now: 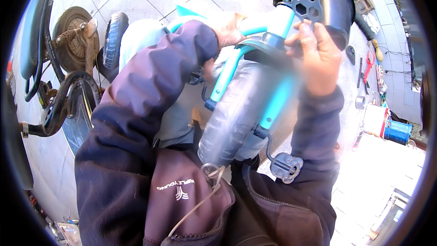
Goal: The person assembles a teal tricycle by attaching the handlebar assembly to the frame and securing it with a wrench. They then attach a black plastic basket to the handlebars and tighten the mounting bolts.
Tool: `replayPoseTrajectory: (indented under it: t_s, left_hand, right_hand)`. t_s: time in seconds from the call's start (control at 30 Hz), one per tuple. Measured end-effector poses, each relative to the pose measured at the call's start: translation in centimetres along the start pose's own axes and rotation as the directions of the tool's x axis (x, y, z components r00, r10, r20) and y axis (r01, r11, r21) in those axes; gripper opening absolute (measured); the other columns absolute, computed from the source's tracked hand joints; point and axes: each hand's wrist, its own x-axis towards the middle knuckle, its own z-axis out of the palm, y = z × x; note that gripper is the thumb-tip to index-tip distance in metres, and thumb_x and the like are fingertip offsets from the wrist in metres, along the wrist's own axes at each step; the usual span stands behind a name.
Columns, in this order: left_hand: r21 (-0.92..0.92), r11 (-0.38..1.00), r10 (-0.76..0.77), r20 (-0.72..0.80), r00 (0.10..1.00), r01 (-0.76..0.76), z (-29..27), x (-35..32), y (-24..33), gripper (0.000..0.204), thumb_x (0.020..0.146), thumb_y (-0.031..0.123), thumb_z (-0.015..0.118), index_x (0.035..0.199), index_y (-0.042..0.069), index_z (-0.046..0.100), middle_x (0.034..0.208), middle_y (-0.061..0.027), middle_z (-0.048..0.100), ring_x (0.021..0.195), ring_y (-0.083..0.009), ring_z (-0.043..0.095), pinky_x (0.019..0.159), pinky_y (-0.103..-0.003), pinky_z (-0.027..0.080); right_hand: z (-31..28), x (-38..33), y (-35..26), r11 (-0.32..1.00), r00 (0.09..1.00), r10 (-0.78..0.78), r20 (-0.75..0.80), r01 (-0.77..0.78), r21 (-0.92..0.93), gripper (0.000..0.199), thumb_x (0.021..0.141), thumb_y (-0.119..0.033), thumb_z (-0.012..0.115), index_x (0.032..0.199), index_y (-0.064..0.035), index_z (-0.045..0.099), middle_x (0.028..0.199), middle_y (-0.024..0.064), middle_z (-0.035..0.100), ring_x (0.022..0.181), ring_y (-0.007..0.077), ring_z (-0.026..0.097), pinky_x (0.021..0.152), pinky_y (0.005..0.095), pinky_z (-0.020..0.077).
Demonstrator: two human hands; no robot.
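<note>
A small teal bike (255, 70) lies tipped across the person's lap, its pale wheel (234, 118) near the chest and the fork running up toward the far centre. A black basket (334, 7) sits at the far right end of the bike. The left hand (225, 27) is closed round the teal frame tube, far centre. The right hand (316, 57) holds a flat black multi-hole wrench (307, 4), fingers clamped on its lower end, just beside the basket. A grey pedal (286, 166) hangs near the lap on the right. Other black wheels (75, 41) stand at far left.
</note>
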Motion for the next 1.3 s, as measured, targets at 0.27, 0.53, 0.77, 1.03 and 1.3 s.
replayPoseTrajectory:
  t_s: [0.27,0.53,0.77,1.03,1.3]
  left_hand:
    - [-0.009,0.998,0.057,0.294,0.954,-0.057,-4.0,0.0,2.8,0.046,0.076,0.03,0.07,0.112,0.002,0.066,0.099,-0.0204,0.072,0.096,-0.034,0.068,0.087,-0.041,0.052]
    - [-0.767,0.625,0.224,-0.001,0.975,-0.145,-5.8,4.8,4.5,0.08,0.096,0.067,0.044,0.146,0.004,0.045,0.139,-0.0256,0.053,0.129,-0.0383,0.053,0.107,-0.05,0.043]
    - [-0.973,0.229,0.321,0.087,0.943,0.012,-0.6,5.9,3.6,0.093,0.09,0.072,0.051,0.153,0.006,0.033,0.153,-0.0203,0.037,0.14,-0.0349,0.039,0.115,-0.048,0.034]
    - [-0.993,0.111,0.336,0.067,0.94,0.032,-0.5,6.5,4.6,0.069,0.096,0.04,0.066,0.148,0.003,0.041,0.135,-0.0131,0.056,0.12,-0.0209,0.058,0.101,-0.035,0.051]
    - [-0.953,0.301,0.218,0.105,0.97,0.035,-0.3,6.3,5.1,0.063,0.098,0.042,0.062,0.143,0.0,0.045,0.124,-0.0147,0.063,0.106,-0.02,0.066,0.086,-0.032,0.06]
  right_hand:
    - [-1.5,-0.8,0.5,0.992,0.992,0.125,0.003,-0.125,-0.006,0.022,0.103,-0.016,0.056,0.106,0.004,0.066,0.081,0.0062,0.067,0.07,0.0081,0.062,0.06,0.0228,0.0528]
    - [-2.1,-1.7,0.0,0.992,0.993,0.121,-0.015,-0.122,-0.041,0.026,0.103,-0.019,0.057,0.107,0.0053,0.065,0.081,0.0073,0.067,0.069,0.0103,0.062,0.061,0.0234,0.0517]
    - [-2.1,-2.4,-0.6,0.972,0.962,0.229,-0.146,-0.235,-0.027,0.029,0.103,-0.021,0.056,0.1,0.0062,0.065,0.079,0.0106,0.066,0.066,0.0126,0.061,0.06,0.0251,0.0503]
    - [-2.6,-2.3,0.3,0.979,0.971,0.191,-0.144,-0.2,-0.044,0.027,0.102,-0.02,0.058,0.098,0.0062,0.065,0.078,0.0113,0.066,0.066,0.0147,0.061,0.06,0.0263,0.0502]
    - [-2.7,-2.8,0.4,0.977,0.963,0.206,-0.175,-0.214,-0.024,0.027,0.101,-0.019,0.06,0.098,0.0062,0.067,0.078,0.0108,0.066,0.064,0.0135,0.06,0.061,0.025,0.0496]
